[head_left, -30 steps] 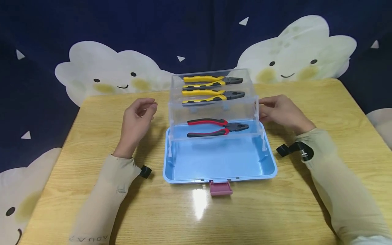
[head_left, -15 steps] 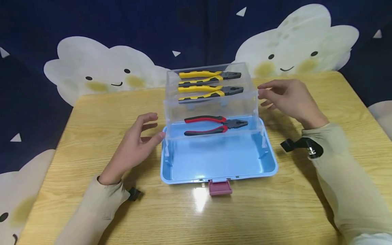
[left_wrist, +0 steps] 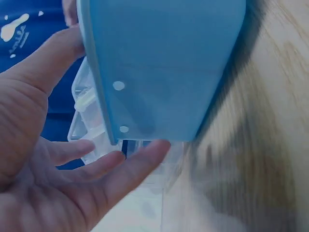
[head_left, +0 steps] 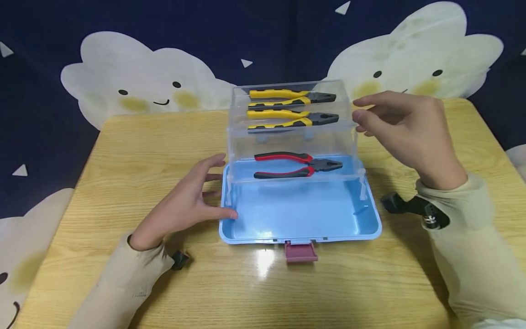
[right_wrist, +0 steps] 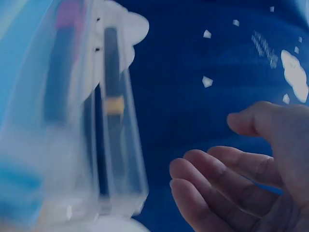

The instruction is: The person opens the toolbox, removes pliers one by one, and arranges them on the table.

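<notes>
A light blue toolbox point(head_left: 287, 214) stands opened out, with clear trays raised over its back half. Two pairs of yellow-and-black pliers point(head_left: 279, 115) lie in the upper clear tray point(head_left: 240, 107). Lower down, a red-and-black pair of pliers point(head_left: 283, 157) lies in the lower clear tray point(head_left: 349, 167). My left hand point(head_left: 185, 201) is at the box's left wall, its thumb over the rim and its spread fingers outside, as the left wrist view also shows. Beside the upper tray's right end, my right hand point(head_left: 411, 128) hovers with loosely bent fingers, holding nothing.
A maroon latch point(head_left: 301, 252) hangs at the box's front edge. Everything stands on a wooden table point(head_left: 197, 283). Behind it hangs a dark blue curtain point(head_left: 205, 27) with white clouds. A small black camera mount point(head_left: 411, 208) sits on the right wrist.
My left hand has come down and toward the box, its thumb now over the left rim. My right hand has risen from beside the lower tray to the upper tray's right end.
</notes>
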Action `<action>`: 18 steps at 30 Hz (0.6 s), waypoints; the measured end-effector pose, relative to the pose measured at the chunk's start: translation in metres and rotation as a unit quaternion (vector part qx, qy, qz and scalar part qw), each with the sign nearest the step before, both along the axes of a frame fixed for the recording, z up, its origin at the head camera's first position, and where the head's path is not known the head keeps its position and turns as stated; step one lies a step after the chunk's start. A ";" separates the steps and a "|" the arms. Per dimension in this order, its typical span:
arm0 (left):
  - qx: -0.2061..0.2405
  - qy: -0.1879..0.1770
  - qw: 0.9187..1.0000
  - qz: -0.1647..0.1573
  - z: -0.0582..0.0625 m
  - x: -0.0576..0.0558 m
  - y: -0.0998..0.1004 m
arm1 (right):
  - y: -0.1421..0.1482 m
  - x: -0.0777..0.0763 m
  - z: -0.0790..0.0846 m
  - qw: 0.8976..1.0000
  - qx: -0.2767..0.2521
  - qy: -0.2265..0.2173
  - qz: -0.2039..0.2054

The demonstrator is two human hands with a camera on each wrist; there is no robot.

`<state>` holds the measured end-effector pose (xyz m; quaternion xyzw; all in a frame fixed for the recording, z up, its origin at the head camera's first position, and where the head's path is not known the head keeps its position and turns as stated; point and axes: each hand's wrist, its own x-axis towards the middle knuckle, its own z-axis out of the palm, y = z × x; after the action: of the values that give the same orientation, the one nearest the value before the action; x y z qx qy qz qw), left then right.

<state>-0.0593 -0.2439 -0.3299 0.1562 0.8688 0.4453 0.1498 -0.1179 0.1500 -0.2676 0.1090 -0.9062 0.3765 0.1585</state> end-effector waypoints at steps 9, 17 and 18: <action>0.024 -0.024 0.999 -0.014 -0.006 -0.002 0.001 | -0.033 0.015 0.000 0.988 0.079 0.065 0.117; 0.044 -0.056 0.995 -0.075 -0.001 0.002 -0.006 | -0.045 0.010 -0.010 0.974 0.139 0.003 0.178; 0.044 -0.058 0.994 -0.084 0.000 0.002 -0.006 | -0.047 0.009 -0.011 0.972 0.145 -0.004 0.184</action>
<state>-0.0573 -0.2499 -0.3300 0.2090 0.8219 0.4775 0.2299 -0.1091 0.1035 -0.2790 0.2943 -0.9162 0.2642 0.0652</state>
